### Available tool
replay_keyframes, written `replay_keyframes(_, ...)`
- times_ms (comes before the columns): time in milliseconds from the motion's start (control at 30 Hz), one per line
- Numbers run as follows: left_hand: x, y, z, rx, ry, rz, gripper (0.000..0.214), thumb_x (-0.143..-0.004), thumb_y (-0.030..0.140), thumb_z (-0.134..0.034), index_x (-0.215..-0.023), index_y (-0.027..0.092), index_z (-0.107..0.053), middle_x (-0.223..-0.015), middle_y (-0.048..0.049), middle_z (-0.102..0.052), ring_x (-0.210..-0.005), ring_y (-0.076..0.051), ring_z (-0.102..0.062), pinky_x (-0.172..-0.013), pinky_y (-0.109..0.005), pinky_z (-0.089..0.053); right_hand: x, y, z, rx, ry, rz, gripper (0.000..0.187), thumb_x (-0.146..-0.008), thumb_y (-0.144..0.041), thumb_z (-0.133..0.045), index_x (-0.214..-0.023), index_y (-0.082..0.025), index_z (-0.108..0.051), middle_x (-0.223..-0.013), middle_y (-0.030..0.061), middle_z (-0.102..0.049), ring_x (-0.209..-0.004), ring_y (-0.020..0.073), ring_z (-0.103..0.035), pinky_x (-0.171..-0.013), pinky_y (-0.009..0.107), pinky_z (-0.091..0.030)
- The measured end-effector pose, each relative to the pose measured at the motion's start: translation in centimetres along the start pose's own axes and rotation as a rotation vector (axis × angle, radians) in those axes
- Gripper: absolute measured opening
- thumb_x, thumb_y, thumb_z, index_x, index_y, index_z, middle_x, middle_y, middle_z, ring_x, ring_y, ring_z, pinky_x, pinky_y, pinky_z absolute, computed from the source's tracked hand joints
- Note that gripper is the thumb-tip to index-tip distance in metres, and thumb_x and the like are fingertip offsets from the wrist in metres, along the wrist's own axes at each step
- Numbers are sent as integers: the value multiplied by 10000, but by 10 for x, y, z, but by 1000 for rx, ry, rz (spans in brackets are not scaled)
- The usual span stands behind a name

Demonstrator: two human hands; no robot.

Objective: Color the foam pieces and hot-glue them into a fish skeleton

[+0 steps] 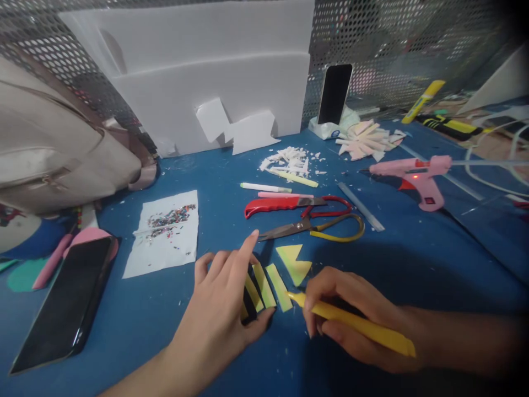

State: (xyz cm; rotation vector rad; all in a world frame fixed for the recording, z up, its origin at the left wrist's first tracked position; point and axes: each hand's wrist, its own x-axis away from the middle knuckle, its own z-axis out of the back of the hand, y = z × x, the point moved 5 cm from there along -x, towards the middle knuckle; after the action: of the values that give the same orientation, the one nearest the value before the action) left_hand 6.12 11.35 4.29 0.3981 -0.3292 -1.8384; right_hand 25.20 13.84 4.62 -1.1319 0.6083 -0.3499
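Blue tabletop (140,317); rightmost green strip (279,288) between left hand (221,289) and right hand (361,298).

The left hand (223,289) partly hides 1 yellow strip (253,293), the left edge cuts off the bag (61,138), and colored specks (170,218) are too small to identify.

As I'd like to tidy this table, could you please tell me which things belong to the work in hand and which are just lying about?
In use, it seems:
yellow marker, in the right hand
yellow-green strips, by the left hand
notched yellow-green piece

Apparently lying about:
scissors
pink glue gun
flat-lying phone
white sheet with small coloured bits
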Motion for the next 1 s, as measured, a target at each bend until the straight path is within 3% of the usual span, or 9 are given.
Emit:
replay_keyframes(133, 13, 8, -1, 50, 37, -33, 923, -782, 226, -675, -1533, 242, -137, -1172, -49, -614, -1043, -249, -533, -999, -438, -252, -6, -4, 6, 51, 41, 131, 210, -904, -290, -538, -1063, -161, -586, -851, 40, -577, -790, 151, -551, -691, 286, -462)
replay_keyframes(200, 21, 13, -2, 67, 27, -67, 954, -753, 228, -691, -1532, 236, -142, -1162, -56, -629, -1046, -261, -550, -997, -438, -241, -9, -4, 6, 25, 39, 148, 314, -957, -403, -466, -966, -145, -645, -781, 35, -547, -740, 143, -522, -665, 279, -430)
replay_keyframes(267, 27, 17, -5, 76, 0, -98, 974, -738, 242, -713, -1534, 239, -152, -1164, -57, -639, -1051, -265, -563, -1008, -433, -224, -10, -3, 3, 19, 3, 136, 348, -990, -346, -385, -925, -135, -654, -756, 33, -548, -721, 130, -520, -676, 274, -425)
replay_keyframes(367, 32, 19, -8, 77, -16, -143, 951, -765, 254, -714, -1538, 240, -159, -1176, -43, -663, -1033, -250, -573, -1021, -415, -191, -9, 1, 1, 92, -37, 28, 182, -925, -168, -412, -964, -129, -586, -787, 24, -578, -703, 105, -523, -663, 244, -427)
replay_keyframes(467, 34, 18, -9, 81, 18, -190, 848, -844, 308, -679, -1536, 226, -197, -1144, -19, -690, -992, -227, -580, -1022, -395, -181, -7, 5, 0, 164, -62, -63, 64, -891, -153, -457, -852, -161, -507, -722, -12, -536, -616, 84, -464, -580, 215, -379)
replay_keyframes(600, 35, 15, -10, 81, 30, -181, 796, -877, 396, -664, -1528, 232, -237, -1106, -21, -695, -983, -230, -577, -1013, -391, -188, -7, 3, -3, 218, -74, 23, 120, -899, -144, -433, -788, -188, -437, -706, -13, -529, -627, 93, -461, -591, 223, -367)
replay_keyframes(833, 36, 15, -12, 26, -23, -165, 962, -731, 253, -778, -1514, 212, -221, -1097, -25, -685, -980, -242, -574, -1006, -401, -210, 1, -2, -20, 342, -232, 320, 165, -782, -89, -463, -762, -220, -365, -660, -31, -462, -611, 133, -373, -556, 273, -326)
replay_keyframes(900, 35, 15, -13, -10, -32, -174, 987, -713, 254, -787, -1513, 201, -210, -1104, -32, -684, -986, -249, -580, -1005, -413, -220, 3, -5, -19, 342, -204, 384, 168, -778, -84, -473, -771, -218, -372, -658, -33, -458, -617, 137, -375, -555, 276, -336)
replay_keyframes(1000, 35, 16, -13, -35, -33, -177, 942, -753, 296, -747, -1516, 212, -201, -1110, -37, -690, -993, -255, -587, -987, -421, -236, 1, -5, -14, 362, -138, 331, 162, -805, -80, -449, -774, -218, -370, -671, -28, -461, -618, 134, -373, -551, 269, -340)
